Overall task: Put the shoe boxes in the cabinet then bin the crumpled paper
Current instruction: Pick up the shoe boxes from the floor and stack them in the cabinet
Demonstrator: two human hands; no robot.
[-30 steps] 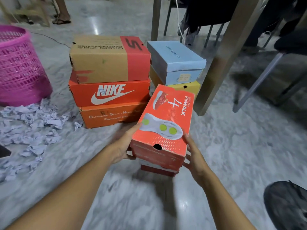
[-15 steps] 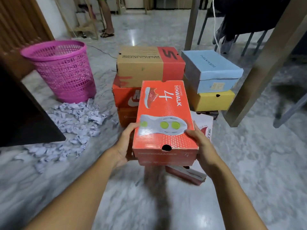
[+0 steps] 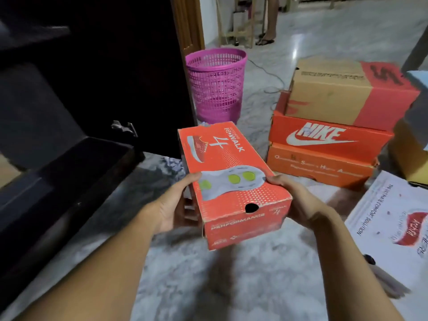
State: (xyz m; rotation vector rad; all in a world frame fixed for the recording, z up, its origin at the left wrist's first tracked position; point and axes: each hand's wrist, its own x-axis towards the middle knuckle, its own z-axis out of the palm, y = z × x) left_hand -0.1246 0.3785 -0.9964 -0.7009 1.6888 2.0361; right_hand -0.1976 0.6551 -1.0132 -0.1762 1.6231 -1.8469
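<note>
Both hands grip the orange GOwalk box (image 3: 228, 179) above the floor: the left hand (image 3: 172, 208) is clasped on its left side with the thumb on the lid, the right hand (image 3: 293, 200) is clasped on its right side, fingers on the lid edge. From there, largest first: the marble floor (image 3: 231, 286) fills the lower view. A dark cabinet (image 3: 97, 66) takes up the left, with an open dark compartment (image 3: 69, 172) low beside the held box. To the right stands a stack of three boxes: a brown-and-red Skechers box (image 3: 342, 93) on top, an orange Nike box (image 3: 328, 135) under it, and an orange safety-shoe box (image 3: 317, 167) at the bottom on the floor. A white box (image 3: 389, 209) lies flat on the floor at the right edge, nearer the camera than the stack. Part of a blue box (image 3: 419, 89) over a yellow box (image 3: 410, 154) shows at the far right. A pink mesh bin (image 3: 216, 84) stands on the floor just beside the cabinet's corner, behind the held box. Bits of crumpled paper (image 3: 173, 164) show on the floor at the box's left edge, near the cabinet. Someone's legs (image 3: 269, 19) in sandals stand far back.
</note>
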